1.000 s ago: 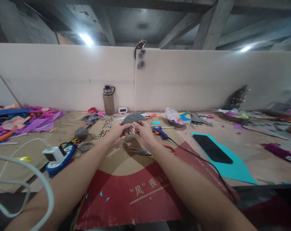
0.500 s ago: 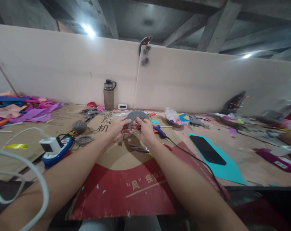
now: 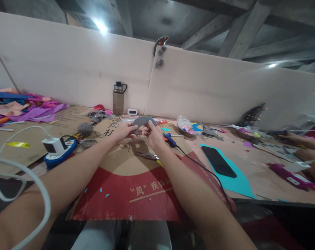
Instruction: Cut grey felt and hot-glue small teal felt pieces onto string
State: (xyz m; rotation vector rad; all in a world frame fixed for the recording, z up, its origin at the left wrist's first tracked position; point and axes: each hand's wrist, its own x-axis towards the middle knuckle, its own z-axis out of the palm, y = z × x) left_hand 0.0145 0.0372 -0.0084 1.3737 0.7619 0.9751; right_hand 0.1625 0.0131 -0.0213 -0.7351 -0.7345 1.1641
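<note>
A grey crescent-shaped piece (image 3: 144, 120), perhaps felt, is held up above the cardboard. My left hand (image 3: 127, 131) pinches its left end between thumb and fingers. At the other end, my right hand (image 3: 154, 135) grips it with the thumb on the near face. Under the hands lie scissors (image 3: 147, 155), partly hidden by my right wrist. A blue glue gun (image 3: 170, 140) rests just right of my right hand, its black cord running toward the front edge.
The red and tan cardboard sheet (image 3: 126, 205) covers the front. Right of it are a black phone (image 3: 218, 161) on turquoise sheet and a purple power strip (image 3: 290, 177). A bottle (image 3: 118, 99), grey yarn ball (image 3: 85, 129) and blue power strip (image 3: 61, 154) stand left. Another person's hands (image 3: 303, 142) show far right.
The view has shifted slightly. The grey piece has turned in my hands, and its arch looks narrower with a wider gap beneath. Another person's hands at far right show more.
</note>
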